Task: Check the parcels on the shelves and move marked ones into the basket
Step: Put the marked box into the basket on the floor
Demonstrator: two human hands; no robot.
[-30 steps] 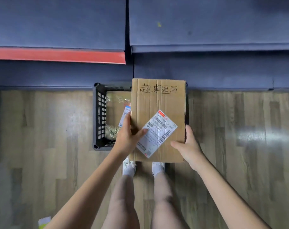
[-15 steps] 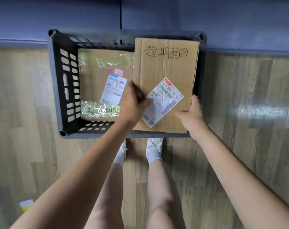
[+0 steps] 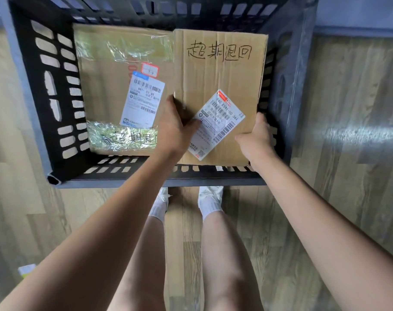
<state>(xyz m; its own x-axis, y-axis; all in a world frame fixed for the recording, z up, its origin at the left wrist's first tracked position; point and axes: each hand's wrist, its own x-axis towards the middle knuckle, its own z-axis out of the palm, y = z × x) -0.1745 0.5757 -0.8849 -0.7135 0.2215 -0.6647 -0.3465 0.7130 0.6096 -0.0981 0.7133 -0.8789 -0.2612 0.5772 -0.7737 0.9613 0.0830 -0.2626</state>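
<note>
A flat cardboard parcel point(image 3: 218, 72) with handwritten black characters and a tilted white shipping label sits inside the right half of the black plastic basket point(image 3: 54, 95). My left hand point(image 3: 174, 129) grips its left edge with the thumb on the label. Around its right lower edge, my right hand point(image 3: 256, 138) holds it. A second taped cardboard parcel point(image 3: 110, 86), with a white label and handwriting, lies in the basket's left half.
The basket stands on a wooden floor point(image 3: 348, 176) against the blue base of the shelving point(image 3: 359, 12). My legs and white shoes point(image 3: 210, 198) are just in front of the basket. A small yellow-white object point(image 3: 26, 270) lies on the floor at lower left.
I have bent closer, so the basket fills the view. Held in both hands, the marked parcel has gone down into the basket's right half beside the taped parcel.
</note>
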